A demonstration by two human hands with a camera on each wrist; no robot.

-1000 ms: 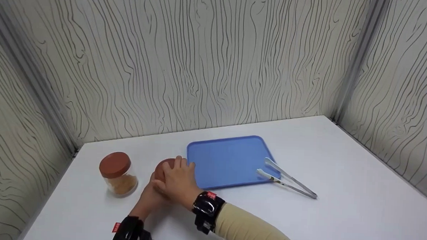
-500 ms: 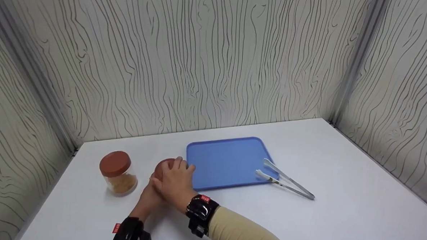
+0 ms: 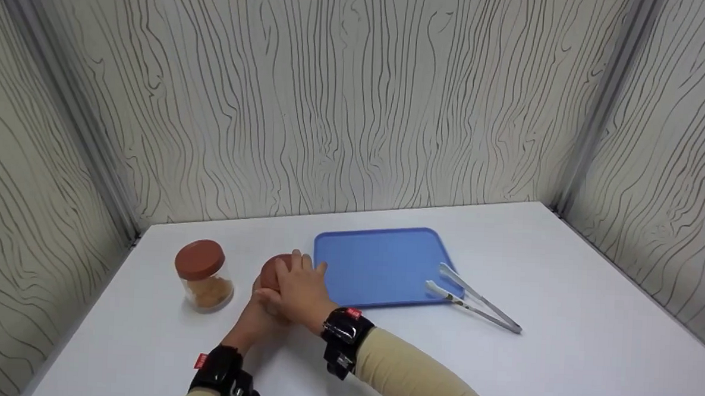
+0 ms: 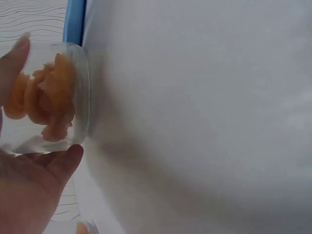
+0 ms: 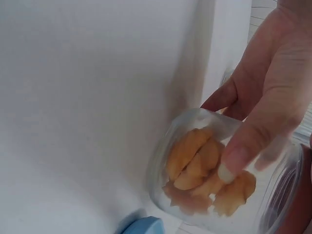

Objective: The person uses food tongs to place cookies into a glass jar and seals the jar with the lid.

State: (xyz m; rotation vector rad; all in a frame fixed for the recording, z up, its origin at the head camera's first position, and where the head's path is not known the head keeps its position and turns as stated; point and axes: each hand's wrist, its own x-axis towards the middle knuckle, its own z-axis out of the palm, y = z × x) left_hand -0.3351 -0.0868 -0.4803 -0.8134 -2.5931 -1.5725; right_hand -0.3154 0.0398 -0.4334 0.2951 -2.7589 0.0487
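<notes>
In the head view my left hand [image 3: 258,320] grips the clear body of a jar from the left side. My right hand [image 3: 304,291] lies over the jar's reddish-brown lid [image 3: 271,270], fingers across the top and thumb at the near side. The wrist views look through the clear jar [image 5: 161,195] to several orange snack pieces [image 4: 53,97] inside. In the right wrist view, the left thumb presses along the jar wall, and a strip of the lid shows at the right edge. The jar's base is close to the white table.
A second lidded jar [image 3: 201,275] with orange pieces stands upright to the left. Behind and right of the hands lies a blue tray [image 3: 379,264]. Spread tongs [image 3: 490,311] rest with their tips over its right edge. Patterned panels [image 3: 356,103] enclose the table [image 3: 563,278].
The head view has shifted slightly. Both hands stay on the same jar, with the right hand still over its lid. The other jar, tray and tongs have not visibly moved on the table.
</notes>
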